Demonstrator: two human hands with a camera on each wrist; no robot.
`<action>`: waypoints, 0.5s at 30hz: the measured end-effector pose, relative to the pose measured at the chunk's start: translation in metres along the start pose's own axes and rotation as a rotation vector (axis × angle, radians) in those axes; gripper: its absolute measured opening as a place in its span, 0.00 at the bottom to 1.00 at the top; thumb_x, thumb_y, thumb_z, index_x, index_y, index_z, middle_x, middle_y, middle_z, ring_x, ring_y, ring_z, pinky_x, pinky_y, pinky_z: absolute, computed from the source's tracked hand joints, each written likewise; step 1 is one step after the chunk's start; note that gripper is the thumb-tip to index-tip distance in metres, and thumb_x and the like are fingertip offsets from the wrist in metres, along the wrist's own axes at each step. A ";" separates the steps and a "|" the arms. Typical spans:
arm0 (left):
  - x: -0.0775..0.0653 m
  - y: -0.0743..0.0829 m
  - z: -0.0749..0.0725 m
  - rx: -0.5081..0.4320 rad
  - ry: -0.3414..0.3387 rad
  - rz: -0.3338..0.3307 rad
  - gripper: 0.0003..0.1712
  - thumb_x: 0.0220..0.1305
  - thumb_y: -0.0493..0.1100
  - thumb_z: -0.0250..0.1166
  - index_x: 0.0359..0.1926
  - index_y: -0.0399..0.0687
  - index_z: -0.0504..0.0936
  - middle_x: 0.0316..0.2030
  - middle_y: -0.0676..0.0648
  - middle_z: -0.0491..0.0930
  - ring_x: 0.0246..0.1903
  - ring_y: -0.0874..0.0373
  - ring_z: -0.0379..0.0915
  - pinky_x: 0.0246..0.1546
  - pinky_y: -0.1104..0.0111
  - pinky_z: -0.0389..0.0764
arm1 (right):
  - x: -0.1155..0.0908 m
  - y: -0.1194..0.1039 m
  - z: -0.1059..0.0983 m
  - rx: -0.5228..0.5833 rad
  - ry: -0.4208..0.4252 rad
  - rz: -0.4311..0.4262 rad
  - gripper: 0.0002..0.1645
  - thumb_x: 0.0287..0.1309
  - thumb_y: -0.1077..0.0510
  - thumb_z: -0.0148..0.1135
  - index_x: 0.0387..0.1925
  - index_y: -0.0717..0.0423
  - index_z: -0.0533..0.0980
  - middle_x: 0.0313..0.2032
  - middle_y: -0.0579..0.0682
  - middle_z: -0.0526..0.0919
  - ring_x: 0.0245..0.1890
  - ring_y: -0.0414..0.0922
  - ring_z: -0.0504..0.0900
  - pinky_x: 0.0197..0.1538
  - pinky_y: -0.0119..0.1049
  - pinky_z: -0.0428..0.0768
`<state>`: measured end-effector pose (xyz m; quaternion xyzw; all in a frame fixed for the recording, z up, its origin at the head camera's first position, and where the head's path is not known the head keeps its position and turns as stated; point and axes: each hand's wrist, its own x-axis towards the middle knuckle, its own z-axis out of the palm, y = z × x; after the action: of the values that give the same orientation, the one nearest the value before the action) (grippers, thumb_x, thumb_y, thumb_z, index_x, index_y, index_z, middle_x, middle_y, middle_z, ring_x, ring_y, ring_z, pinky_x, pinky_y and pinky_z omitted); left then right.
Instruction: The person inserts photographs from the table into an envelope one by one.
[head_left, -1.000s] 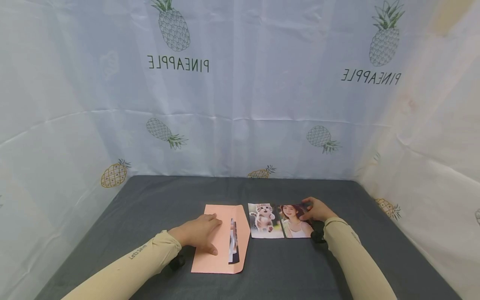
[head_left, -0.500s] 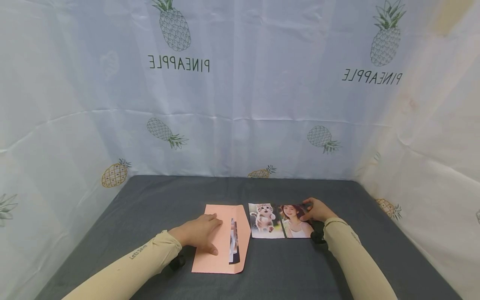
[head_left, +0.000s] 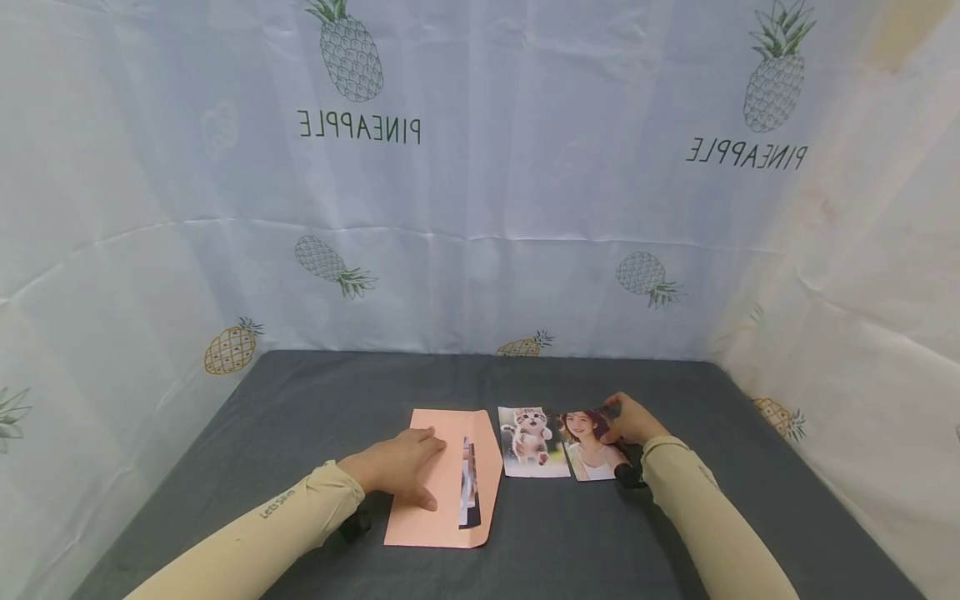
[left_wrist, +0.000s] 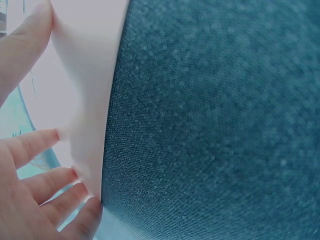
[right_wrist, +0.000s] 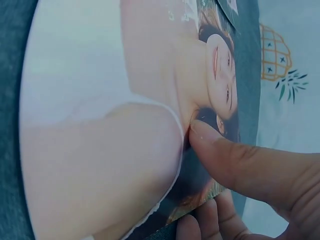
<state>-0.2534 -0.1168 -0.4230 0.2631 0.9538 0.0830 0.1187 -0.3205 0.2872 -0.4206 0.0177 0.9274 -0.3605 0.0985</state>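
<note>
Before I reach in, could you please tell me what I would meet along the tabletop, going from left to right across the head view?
Left hand → peach envelope → kitten photo → portrait photo → right hand.

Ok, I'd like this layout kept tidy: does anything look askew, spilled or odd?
The portrait photo looks slightly askew: its lower edge doesn't line up with that of the kitten photo; the right hand pinches it. Behind them, the PINEAPPLE lettering on the backdrop reads mirrored. Nothing looks spilled.
</note>
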 end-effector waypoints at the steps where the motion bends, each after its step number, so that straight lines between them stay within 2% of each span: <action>1: 0.000 0.000 0.001 0.001 0.000 0.000 0.52 0.43 0.63 0.76 0.67 0.47 0.69 0.71 0.40 0.60 0.70 0.46 0.56 0.64 0.52 0.67 | 0.000 0.000 0.001 -0.007 0.002 -0.004 0.43 0.41 0.73 0.71 0.60 0.70 0.60 0.33 0.58 0.73 0.30 0.48 0.72 0.31 0.37 0.76; 7: 0.000 -0.001 0.001 0.001 0.002 0.002 0.52 0.43 0.63 0.76 0.67 0.47 0.68 0.71 0.40 0.60 0.70 0.46 0.56 0.63 0.52 0.68 | -0.001 0.003 0.002 0.049 0.034 -0.001 0.43 0.41 0.75 0.69 0.61 0.67 0.60 0.25 0.53 0.72 0.22 0.44 0.70 0.26 0.35 0.72; 11: -0.001 0.000 0.001 -0.002 0.004 0.004 0.52 0.43 0.63 0.76 0.67 0.47 0.69 0.71 0.40 0.60 0.70 0.46 0.56 0.63 0.53 0.68 | -0.008 0.003 -0.002 0.109 0.047 0.003 0.42 0.44 0.77 0.67 0.62 0.68 0.60 0.30 0.57 0.75 0.23 0.44 0.72 0.27 0.36 0.75; 15: -0.001 0.000 0.000 -0.001 0.001 0.006 0.52 0.43 0.64 0.76 0.67 0.47 0.69 0.71 0.41 0.60 0.70 0.46 0.56 0.64 0.53 0.68 | -0.015 0.003 -0.009 0.153 0.042 -0.007 0.40 0.46 0.78 0.65 0.62 0.69 0.59 0.35 0.61 0.75 0.25 0.44 0.74 0.29 0.37 0.79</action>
<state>-0.2525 -0.1173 -0.4231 0.2656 0.9531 0.0842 0.1180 -0.3069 0.2957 -0.4129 0.0296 0.8991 -0.4301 0.0763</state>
